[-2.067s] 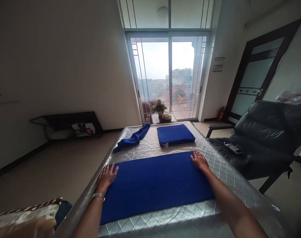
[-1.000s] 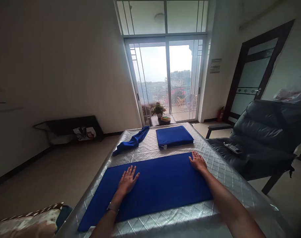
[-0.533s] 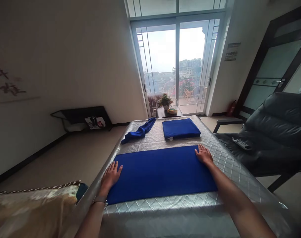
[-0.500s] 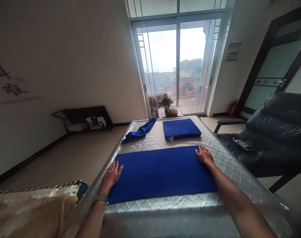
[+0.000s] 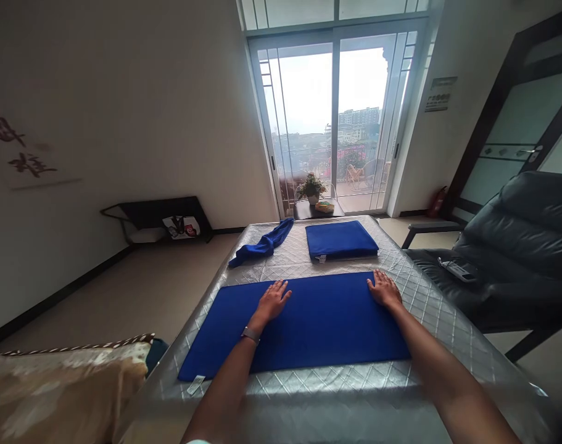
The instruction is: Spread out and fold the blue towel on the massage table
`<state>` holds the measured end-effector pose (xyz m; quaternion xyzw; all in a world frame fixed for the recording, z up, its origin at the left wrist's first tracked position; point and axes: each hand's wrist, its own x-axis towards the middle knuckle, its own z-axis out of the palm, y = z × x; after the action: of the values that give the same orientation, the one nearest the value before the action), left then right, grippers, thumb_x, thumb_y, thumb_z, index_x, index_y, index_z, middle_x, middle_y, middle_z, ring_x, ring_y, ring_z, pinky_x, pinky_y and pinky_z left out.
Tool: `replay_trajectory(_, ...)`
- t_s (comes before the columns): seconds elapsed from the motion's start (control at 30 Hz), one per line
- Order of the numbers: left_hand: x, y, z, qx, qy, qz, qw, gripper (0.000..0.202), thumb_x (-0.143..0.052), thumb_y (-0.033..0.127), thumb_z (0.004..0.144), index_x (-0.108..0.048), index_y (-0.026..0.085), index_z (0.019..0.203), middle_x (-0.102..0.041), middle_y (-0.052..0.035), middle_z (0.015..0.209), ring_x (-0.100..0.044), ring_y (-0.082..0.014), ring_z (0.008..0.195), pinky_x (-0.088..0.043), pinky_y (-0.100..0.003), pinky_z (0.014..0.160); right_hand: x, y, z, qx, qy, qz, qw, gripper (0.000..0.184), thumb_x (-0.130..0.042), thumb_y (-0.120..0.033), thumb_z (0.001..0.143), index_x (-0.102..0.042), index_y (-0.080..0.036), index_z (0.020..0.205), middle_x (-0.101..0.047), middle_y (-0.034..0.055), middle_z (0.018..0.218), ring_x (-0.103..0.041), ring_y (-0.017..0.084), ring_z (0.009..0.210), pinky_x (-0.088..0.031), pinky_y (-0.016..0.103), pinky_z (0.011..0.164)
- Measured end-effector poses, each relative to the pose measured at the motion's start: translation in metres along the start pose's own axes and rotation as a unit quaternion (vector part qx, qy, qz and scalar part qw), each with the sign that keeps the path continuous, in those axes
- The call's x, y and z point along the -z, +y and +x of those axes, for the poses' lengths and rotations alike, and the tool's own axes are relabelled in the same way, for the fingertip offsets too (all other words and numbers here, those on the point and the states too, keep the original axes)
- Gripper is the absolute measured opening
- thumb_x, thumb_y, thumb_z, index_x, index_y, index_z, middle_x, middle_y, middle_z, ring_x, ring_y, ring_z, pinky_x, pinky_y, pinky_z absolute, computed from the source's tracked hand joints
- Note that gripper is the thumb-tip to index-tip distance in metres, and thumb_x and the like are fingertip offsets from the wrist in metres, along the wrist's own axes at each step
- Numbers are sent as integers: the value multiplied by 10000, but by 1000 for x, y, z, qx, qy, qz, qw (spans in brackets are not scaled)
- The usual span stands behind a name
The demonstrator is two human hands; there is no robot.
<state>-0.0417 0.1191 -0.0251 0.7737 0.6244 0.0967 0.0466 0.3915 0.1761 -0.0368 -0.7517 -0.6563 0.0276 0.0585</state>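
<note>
On the quilted silver table cover (image 5: 355, 394): blue towels, count 3; hands, count 2. Spread towel (image 5: 327, 327) lies flat under both palms. Left hand (image 5: 272, 300), flat and unclenched, grasping nothing, rests near its middle. Right hand (image 5: 385, 290), likewise flat, presses its far right corner. Folded towel (image 5: 340, 239) sits just beyond the right hand, twisted towel (image 5: 262, 243) beyond the left. Change from half a second ago: left hand moved inward from the towel's left end; right hand unchanged. Bare cover runs outboard of the right hand to the table edge, with a black armchair (image 5: 516, 259) past it.
</note>
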Motion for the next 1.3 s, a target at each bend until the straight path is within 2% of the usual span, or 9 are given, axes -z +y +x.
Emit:
replay_trajectory(0.17, -8, -7, 6, 34, 5, 17, 999, 655, -262, 550, 1037, -374, 201, 1579, -320, -92, 1664, -262, -240, 1550, -189, -454, 1275, 1, 0, -2, 0, 1, 3, 1000, 711, -221, -465, 1018, -267, -91, 1621, -244, 86, 1695, -210, 227, 1557, -113, 378, 1263)
replay_trajectory(0.43, 19, -116, -41, 252, 20, 80, 964, 665, -240, 492, 1033, -311, 149, 1598, -276, -135, 1672, -262, -270, 1548, -221, -488, 1251, 2, 0, -2, -3, -1, 22, 1000, 705, -234, -459, 1017, -264, -99, 1623, -255, 104, 1692, -186, 234, 1564, -118, 393, 1263)
replay_trajectory(0.53, 30, -142, -56, 304, 15, 108, 947, 651, -232, 447, 1037, -313, 116, 1591, -304, -143, 1662, -292, -257, 1536, -262, -440, 1233, 4, -2, -5, -2, 12, 22, 1000, 687, -243, -456, 1026, -287, -105, 1615, -274, 106, 1685, -218, 228, 1555, -132, 389, 1261)
replay_trajectory(0.73, 40, -135, -57, 309, 38, 115, 943, 654, -266, 425, 1030, -393, 29, 1534, -395, -179, 1615, -353, -265, 1508, -291, -398, 1216, 9, -5, -8, -8, 6, 18, 1000, 668, -270, -435, 1036, -295, -97, 1612, -271, 111, 1685, -219, 221, 1556, -120, 368, 1264)
replay_trajectory(0.87, 35, -80, -47, 247, 114, 116, 955, 605, -280, 371, 1020, -474, 36, 1486, -470, -201, 1565, -399, -321, 1476, -331, -474, 1197, 7, -4, -6, -10, 2, 16, 1000, 669, -278, -434, 1037, -290, -95, 1614, -260, 109, 1689, -211, 220, 1558, -115, 364, 1265)
replay_trajectory(0.93, 29, -29, -45, 172, 124, 102, 972, 557, -332, 335, 1007, -523, 69, 1457, -484, -188, 1559, -419, -334, 1461, -344, -487, 1195, 6, -4, -5, -9, 3, 16, 1000, 669, -280, -443, 1038, -292, -106, 1615, -262, 106, 1689, -219, 223, 1556, -117, 364, 1264)
replay_trajectory(1.03, 18, 68, -49, -34, 67, 53, 996, 496, -426, 361, 1005, -550, 180, 1450, -460, -118, 1593, -421, -283, 1469, -332, -443, 1216, 5, -3, -5, -10, 8, 18, 1000, 657, -287, -443, 1038, -302, -129, 1615, -269, 105, 1688, -224, 226, 1554, -128, 371, 1261)
replay_trajectory(1.17, 1, 192, -60, -257, 18, -17, 966, 526, -413, 508, 1026, -509, 253, 1476, -478, -81, 1587, -434, -228, 1462, -343, -408, 1212, 7, -4, -6, -10, 3, 16, 1000, 655, -279, -439, 1039, -295, -132, 1617, -271, 105, 1687, -222, 228, 1555, -141, 382, 1259)
replay_trajectory(1.3, -16, 277, -62, -381, -4, -50, 923, 556, -396, 565, 1022, -527, 235, 1450, -547, -82, 1525, -464, -238, 1429, -385, -424, 1178, 16, -5, -8, -1, -11, 8, 1000, 654, -289, -444, 1036, -311, -134, 1612, -283, 112, 1682, -252, 235, 1545, -184, 393, 1250)
